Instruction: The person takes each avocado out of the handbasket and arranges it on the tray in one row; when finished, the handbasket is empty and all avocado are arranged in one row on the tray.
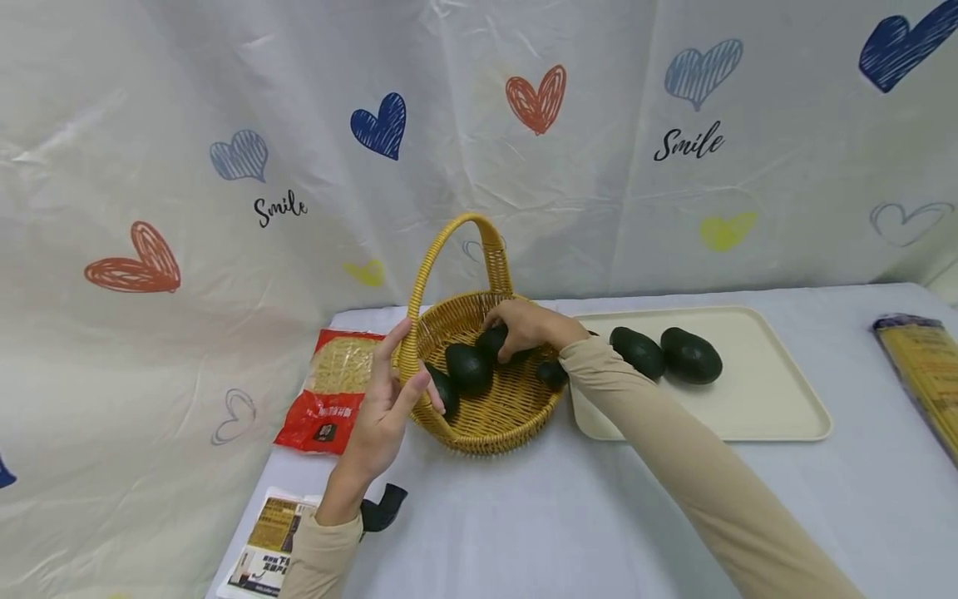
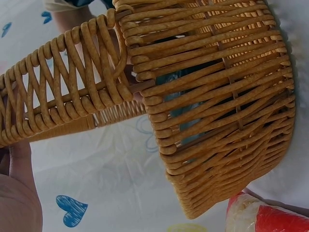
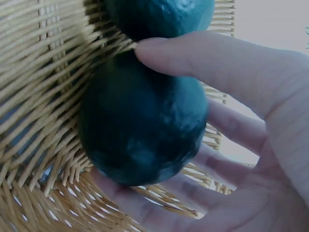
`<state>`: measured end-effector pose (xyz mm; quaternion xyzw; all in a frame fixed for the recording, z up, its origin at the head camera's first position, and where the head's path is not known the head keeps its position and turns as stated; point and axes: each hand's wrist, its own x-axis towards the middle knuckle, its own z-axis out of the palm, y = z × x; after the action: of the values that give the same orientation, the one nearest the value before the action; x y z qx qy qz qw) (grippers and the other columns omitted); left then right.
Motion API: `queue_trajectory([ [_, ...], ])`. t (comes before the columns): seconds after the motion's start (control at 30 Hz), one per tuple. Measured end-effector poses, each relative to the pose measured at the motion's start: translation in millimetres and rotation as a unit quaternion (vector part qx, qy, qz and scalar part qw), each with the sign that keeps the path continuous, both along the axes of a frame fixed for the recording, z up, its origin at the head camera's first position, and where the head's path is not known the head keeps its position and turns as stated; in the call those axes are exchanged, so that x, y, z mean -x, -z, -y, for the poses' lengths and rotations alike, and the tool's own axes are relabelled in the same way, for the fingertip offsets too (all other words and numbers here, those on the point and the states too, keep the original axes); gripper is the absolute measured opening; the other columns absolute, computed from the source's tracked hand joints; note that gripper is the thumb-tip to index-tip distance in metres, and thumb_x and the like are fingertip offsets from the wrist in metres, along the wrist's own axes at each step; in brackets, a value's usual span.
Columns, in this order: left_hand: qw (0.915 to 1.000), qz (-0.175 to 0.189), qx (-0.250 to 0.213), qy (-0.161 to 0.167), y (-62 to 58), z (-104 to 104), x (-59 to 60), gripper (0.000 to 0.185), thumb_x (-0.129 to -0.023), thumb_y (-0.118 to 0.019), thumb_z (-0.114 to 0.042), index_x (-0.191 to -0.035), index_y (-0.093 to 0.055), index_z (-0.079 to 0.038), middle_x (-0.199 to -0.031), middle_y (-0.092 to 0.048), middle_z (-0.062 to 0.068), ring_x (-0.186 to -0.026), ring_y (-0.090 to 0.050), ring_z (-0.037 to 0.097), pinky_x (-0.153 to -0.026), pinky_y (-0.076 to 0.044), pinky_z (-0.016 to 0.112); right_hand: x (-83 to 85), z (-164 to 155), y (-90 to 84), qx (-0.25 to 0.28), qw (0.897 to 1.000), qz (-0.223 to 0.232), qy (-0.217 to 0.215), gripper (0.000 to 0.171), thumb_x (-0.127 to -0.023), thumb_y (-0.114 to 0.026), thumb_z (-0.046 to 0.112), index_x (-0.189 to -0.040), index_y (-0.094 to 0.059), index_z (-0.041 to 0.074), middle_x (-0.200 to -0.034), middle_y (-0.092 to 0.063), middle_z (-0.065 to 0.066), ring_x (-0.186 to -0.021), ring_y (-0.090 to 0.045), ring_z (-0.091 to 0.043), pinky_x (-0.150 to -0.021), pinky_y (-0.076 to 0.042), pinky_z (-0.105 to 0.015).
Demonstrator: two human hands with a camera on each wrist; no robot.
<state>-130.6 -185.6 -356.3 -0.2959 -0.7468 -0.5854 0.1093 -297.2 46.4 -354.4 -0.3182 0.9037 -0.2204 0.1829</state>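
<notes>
My right hand [image 1: 527,326] reaches into a yellow wicker basket [image 1: 516,428] and grips a dark green avocado [image 3: 140,125], with the thumb across its upper side and the fingers curled beneath. Another avocado [image 3: 164,17] sits right against it. More avocados [image 1: 469,368] lie around it in the basket, one partly behind the left fingers. At the basket's left side, my left hand [image 1: 380,416] touches the arched handle [image 1: 427,279]; its fingers look mostly straight and the thumb stands apart. The left wrist view shows the handle [image 2: 63,82] beside part of that hand.
On a cream tray [image 1: 763,408] to the right lie further avocados [image 1: 690,356], partly hidden by the right forearm. A red food packet [image 1: 322,416] is left of the basket. A white printed pack [image 1: 258,549] and a black object [image 1: 385,506] lie near the left forearm. A yellow package [image 1: 924,366] lies far right.
</notes>
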Motion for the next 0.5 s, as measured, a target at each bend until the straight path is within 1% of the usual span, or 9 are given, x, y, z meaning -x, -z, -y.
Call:
queue_trajectory([
  [0.13,1.0000,0.004,0.001,-0.002,0.8,-1,-0.2,0.067,-0.108,-0.048,0.001,-0.165,-0.017,-0.018,-0.077,-0.061,0.014,-0.075,-0.066,0.017,-0.099,-0.048,0.023,-3.9,-6,-2.2,0.035,0.999,-0.009,-0.002,0.058,-0.084,-0.084,0.008,-0.138,-0.064,-0.001,-0.134,-0.066,-0.021,-0.123,-0.062,-0.036,-0.102,-0.052,-0.045],
  [0.27,0.9999,0.007,0.003,-0.006,1.2,-1,-0.5,0.067,-0.108,-0.048,0.001,-0.165,-0.017,-0.017,-0.078,-0.061,0.013,-0.075,-0.067,0.017,-0.100,-0.048,0.023,-10.2,-16,-8.8,0.073,0.997,-0.033,-0.002,0.057,-0.084,-0.085,0.009,-0.137,-0.065,-0.001,-0.132,-0.067,-0.020,-0.118,-0.063,-0.034,-0.098,-0.053,-0.045],
  [0.37,0.9999,0.005,0.005,-0.010,1.0,0,-0.7,0.068,-0.107,-0.048,0.002,-0.165,-0.017,-0.017,-0.078,-0.062,0.013,-0.075,-0.067,0.017,-0.101,-0.048,0.023,-17.8,-27,-17.0,0.104,0.993,-0.053,-0.002,0.057,-0.084,-0.085,0.009,-0.137,-0.066,0.000,-0.136,-0.065,-0.020,-0.120,-0.062,-0.035,-0.098,-0.052,-0.048],
  [0.5,1.0000,-0.001,0.005,-0.008,0.8,-1,-0.5,0.068,-0.107,-0.047,0.002,-0.165,-0.017,-0.017,-0.079,-0.062,0.013,-0.075,-0.067,0.017,-0.100,-0.048,0.023,-30.9,-47,-29.1,0.147,0.987,-0.066,0.007,0.056,-0.084,-0.086,0.008,-0.137,-0.067,0.003,-0.138,-0.064,-0.017,-0.121,-0.060,-0.036,-0.100,-0.051,-0.052],
])
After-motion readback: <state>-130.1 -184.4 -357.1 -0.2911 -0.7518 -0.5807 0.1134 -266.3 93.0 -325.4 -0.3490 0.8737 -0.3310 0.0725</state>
